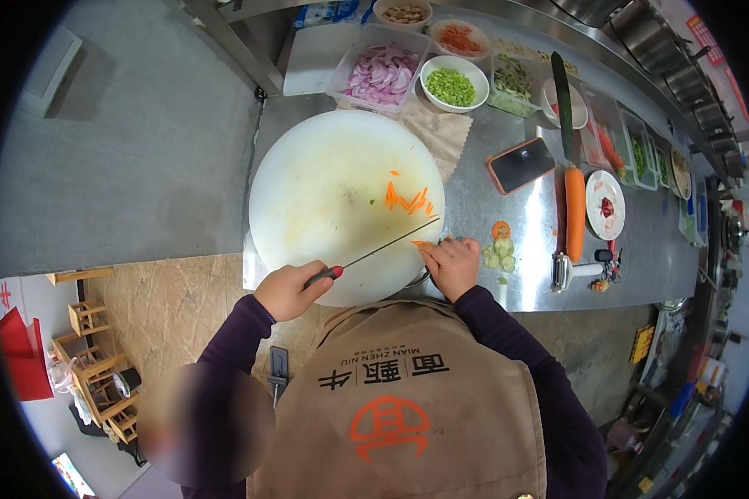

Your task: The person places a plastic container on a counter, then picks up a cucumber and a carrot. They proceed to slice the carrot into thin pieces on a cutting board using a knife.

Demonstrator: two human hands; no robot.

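My left hand point(293, 290) grips the dark, red-tipped handle of a kitchen knife point(390, 242), whose blade lies across a round white cutting board point(312, 162). At the board's right edge my right hand point(452, 265) pinches small orange carrot pieces point(419, 242), close to the knife's tip. Thin carrot strips point(406, 201) lie on the board just beyond the blade, with a tiny green bit point(372, 201) beside them.
Behind the board stand a tub of sliced red onion point(382, 73) and a bowl of chopped greens point(450, 87). To the right lie a phone point(522, 165), vegetable ends point(500, 252), a whole carrot point(574, 212), a cucumber point(562, 103), a peeler point(562, 272) and a small plate point(605, 218).
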